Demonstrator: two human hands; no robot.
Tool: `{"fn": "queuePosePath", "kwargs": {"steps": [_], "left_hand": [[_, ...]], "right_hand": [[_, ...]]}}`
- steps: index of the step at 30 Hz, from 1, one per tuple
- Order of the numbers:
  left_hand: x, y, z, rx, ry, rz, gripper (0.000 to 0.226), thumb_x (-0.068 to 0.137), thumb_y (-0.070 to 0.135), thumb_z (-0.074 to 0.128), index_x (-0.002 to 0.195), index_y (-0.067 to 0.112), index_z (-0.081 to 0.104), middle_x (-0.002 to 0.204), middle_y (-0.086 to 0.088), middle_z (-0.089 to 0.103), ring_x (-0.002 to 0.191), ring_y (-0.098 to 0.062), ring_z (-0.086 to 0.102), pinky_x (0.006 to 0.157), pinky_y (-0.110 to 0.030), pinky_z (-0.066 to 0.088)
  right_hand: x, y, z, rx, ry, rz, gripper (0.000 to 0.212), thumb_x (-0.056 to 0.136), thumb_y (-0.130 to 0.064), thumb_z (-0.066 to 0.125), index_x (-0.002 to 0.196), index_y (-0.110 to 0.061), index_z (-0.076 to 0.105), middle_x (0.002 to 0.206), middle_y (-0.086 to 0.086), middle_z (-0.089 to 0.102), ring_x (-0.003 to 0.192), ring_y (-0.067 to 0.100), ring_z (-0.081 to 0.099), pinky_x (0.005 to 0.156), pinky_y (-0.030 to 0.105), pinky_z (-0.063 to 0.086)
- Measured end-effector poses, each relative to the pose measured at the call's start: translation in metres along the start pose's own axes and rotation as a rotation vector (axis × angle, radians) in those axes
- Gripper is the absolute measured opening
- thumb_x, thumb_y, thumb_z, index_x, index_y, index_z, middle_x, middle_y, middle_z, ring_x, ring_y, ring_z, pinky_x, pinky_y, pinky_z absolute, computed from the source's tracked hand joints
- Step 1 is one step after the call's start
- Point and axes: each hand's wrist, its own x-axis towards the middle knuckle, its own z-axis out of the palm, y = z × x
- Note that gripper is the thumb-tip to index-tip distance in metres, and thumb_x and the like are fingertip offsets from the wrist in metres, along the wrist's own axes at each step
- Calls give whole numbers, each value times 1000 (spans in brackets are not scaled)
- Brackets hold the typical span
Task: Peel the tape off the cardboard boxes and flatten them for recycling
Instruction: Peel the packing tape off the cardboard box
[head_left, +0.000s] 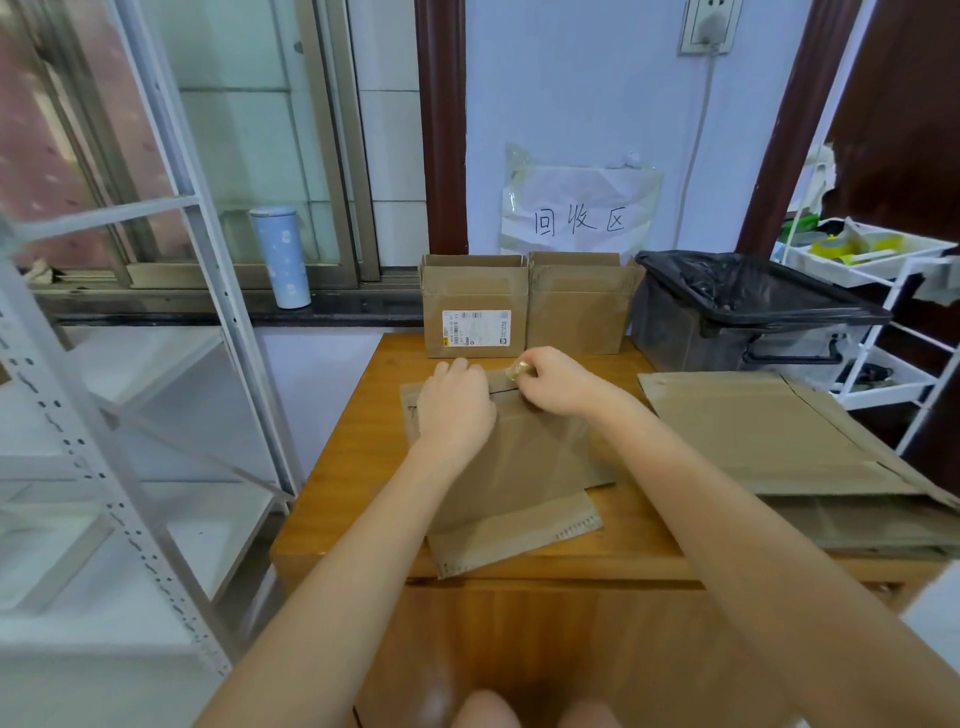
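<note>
At frame centre the left hand (456, 402) presses flat on a collapsed box (524, 467) while the right hand (553, 382) pinches a tape wad (518, 370) at its far edge; flattened sheets (769, 436) lie right, two upright boxes (524, 306) remain.

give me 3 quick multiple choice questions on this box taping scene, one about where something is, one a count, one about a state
1. Where does the black-lined bin stand?
A. at the table's far right
B. on the windowsill
C. under the table

2. How many cardboard boxes stand upright at the far edge of the table?
A. none
B. two
C. five

3. What is the right hand doing?
A. resting flat on the wall
B. pinching a wad of tape
C. holding a cup

Answers:
1 A, it sits right of the boxes.
2 B, the labelled box and plain box stand side by side.
3 B, its fingers close on the tape wad while the left hand presses the flattened box.
</note>
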Motion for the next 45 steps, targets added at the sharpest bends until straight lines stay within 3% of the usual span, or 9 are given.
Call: {"fn": "queuePosePath", "kwargs": {"steps": [4, 10, 13, 22, 28, 34, 39, 42, 45], "left_hand": [[-6, -6, 8, -25, 95, 29, 28, 96, 16, 46, 119, 11, 61, 115, -4, 60, 106, -19, 50, 85, -31, 46], [-2, -9, 9, -46, 76, 30, 29, 98, 18, 43, 120, 13, 62, 115, -2, 61, 106, -18, 50, 85, -30, 47], [-4, -10, 10, -34, 80, 43, 29, 98, 18, 42, 119, 13, 62, 114, -2, 61, 105, -18, 50, 84, -30, 47], [-4, -14, 9, -20, 90, 28, 30, 100, 21, 38, 119, 12, 60, 115, -2, 60, 105, -17, 51, 87, -30, 47], [-1, -20, 8, -24, 75, 40, 33, 102, 24, 36, 124, 14, 58, 120, -1, 59, 110, -15, 50, 90, -28, 44], [-1, -20, 6, -24, 56, 64, 33, 102, 23, 36, 124, 14, 58, 119, -1, 59, 109, -15, 50, 91, -28, 44], [-2, -21, 6, -26, 38, 89, 32, 101, 21, 37, 123, 14, 59, 119, -1, 59, 110, -15, 49, 92, -29, 46], [-2, -22, 5, -25, 37, 93, 31, 101, 22, 38, 123, 15, 59, 119, -1, 59, 110, -14, 49, 93, -28, 46], [-2, -22, 6, -28, 34, 102, 30, 101, 21, 38, 121, 15, 60, 118, 0, 59, 109, -14, 49, 92, -28, 44]], "right_hand": [[-4, -7, -6, 176, -80, 78, 30, 102, -35, 32, 97, -12, 51, 81, 4, 45, 75, 19, 43, 71, 31, 38], [2, 0, -3, -17, -17, 45, 41, 90, -39, 62, 114, -7, 55, 96, 5, 60, 91, 19, 56, 81, 29, 45], [5, -2, 1, -71, 48, 87, 39, 87, -45, 64, 99, -10, 52, 80, 1, 50, 84, 20, 51, 66, 27, 40], [5, 4, -2, -222, 312, 118, 29, 87, -19, 66, 112, -12, 53, 113, 8, 51, 94, 24, 55, 81, 31, 48], [-4, 34, -32, 240, 228, 168, 15, 91, -15, 63, 100, -13, 51, 102, 10, 62, 89, 25, 66, 78, 39, 58], [-5, 42, -20, 169, 369, 152, 17, 85, -15, 71, 99, -23, 65, 106, 5, 66, 81, 23, 68, 76, 39, 59], [-5, 31, -19, 30, 121, 46, 31, 97, -15, 45, 124, -16, 60, 109, 8, 65, 76, 19, 63, 73, 32, 54], [-8, 26, -23, 66, 10, 86, 41, 103, -31, 34, 115, -5, 63, 78, 14, 65, 64, 15, 56, 75, 28, 44], [-6, 23, -23, -34, 37, 82, 29, 98, -32, 49, 115, -13, 62, 77, 9, 67, 62, 15, 60, 77, 31, 52]]}}
